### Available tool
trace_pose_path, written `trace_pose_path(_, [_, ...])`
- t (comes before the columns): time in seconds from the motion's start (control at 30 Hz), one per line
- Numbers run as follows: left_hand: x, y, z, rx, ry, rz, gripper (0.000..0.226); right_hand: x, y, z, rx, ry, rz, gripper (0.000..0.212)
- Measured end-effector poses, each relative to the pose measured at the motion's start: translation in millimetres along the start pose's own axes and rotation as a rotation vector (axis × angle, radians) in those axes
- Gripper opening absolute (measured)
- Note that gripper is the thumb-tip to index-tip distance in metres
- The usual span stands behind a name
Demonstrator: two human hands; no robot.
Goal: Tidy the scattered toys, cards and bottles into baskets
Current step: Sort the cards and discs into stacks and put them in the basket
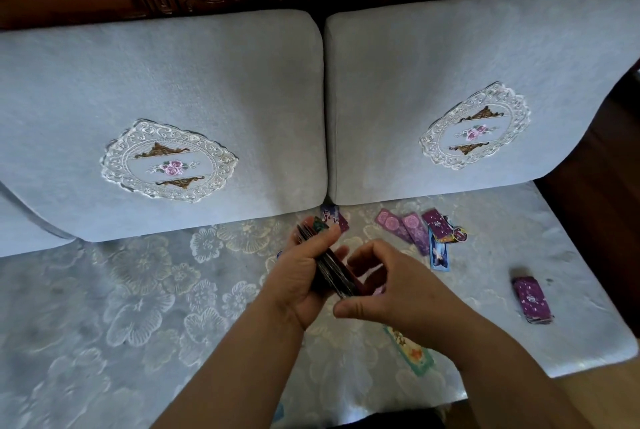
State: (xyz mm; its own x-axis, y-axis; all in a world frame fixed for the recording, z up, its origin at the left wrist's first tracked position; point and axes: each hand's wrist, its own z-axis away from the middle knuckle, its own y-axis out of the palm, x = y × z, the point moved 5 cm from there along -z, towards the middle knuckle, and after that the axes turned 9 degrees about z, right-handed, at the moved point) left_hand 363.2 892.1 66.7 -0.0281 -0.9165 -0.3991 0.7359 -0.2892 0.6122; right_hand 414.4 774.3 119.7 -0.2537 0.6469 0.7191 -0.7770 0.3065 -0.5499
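Head camera: my left hand (294, 279) hovers over the sofa seat (138, 307), thumb and fingers wrapped round a stack of cards (332, 273); my right hand (394, 293) curls at its near end, grip unclear. Beyond, loose cards (412, 231) lie by the back cushions (207, 82)

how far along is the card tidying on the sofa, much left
Partly done. A stack of cards is gathered in the left hand, with the right hand curled at its end; whether it grips is unclear. Still loose on the sofa seat: a cluster of purple cards, a purple pile at the right, and a pale card under the right forearm. No basket is in view.
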Motion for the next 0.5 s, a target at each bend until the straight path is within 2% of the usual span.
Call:
trace_pose_path(0.17, [-2.3,-4.9,-3.6,-0.070,-0.011,-0.010,0.031,1.5,-2.8,3.9,0.027,0.042,-0.247,0.030])
trace_pose_path(0.33, [2.3,-9.3,-5.3,-0.095,-0.043,0.027,0.026,-10.8,-5.2,4.5,-0.011,0.098,-0.318,0.011])
trace_pose_path(0.43, [3.2,-11.7,-6.6,-0.128,-0.028,0.048,0.032,-16.4,-6.0,4.4,-0.092,0.133,-0.403,0.015])
trace_pose_path(0.5, [2.9,-11.9,-6.9,-0.166,-0.011,0.067,0.033,-21.7,-10.2,5.7,-0.253,0.139,-0.288,0.026])
